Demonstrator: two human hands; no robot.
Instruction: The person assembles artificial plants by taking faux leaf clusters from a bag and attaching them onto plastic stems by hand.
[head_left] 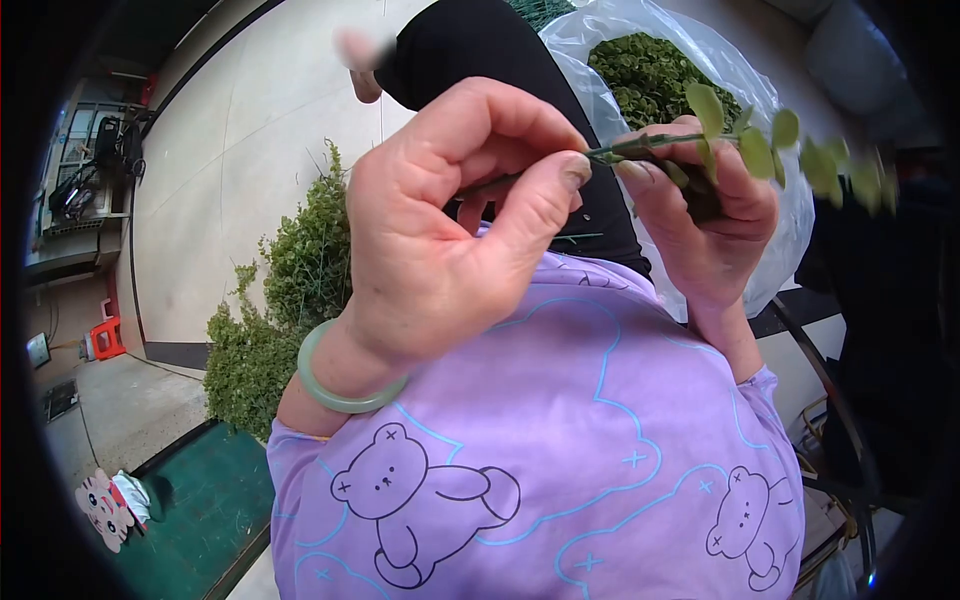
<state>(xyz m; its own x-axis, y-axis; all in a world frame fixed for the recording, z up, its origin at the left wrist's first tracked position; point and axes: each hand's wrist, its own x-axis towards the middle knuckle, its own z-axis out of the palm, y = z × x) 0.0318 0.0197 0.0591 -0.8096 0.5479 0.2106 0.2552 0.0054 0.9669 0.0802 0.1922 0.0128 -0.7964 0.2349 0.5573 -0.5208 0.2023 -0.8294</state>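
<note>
A leafy sprig (755,152) with round green leaves and a thin green stem stretches between my two hands. Its leafy end sticks out to the right and blurs at the tip. My left hand (430,220), with a pale green bangle (352,370) round the wrist, pinches the stem between thumb and forefinger. My right hand (710,215) grips the sprig nearer its leaves, close to the left fingertips. What lies inside the curled left fingers is partly hidden. A few thin green strands (580,237) lie below the hands.
Behind my right hand, a clear plastic bag (790,250) holds a heap of small-leaved greenery (650,75). More greenery (310,250) is piled at the left. A green board (205,510) with a cat-face figure (105,510) is lower left. A red stool (104,340) stands beyond.
</note>
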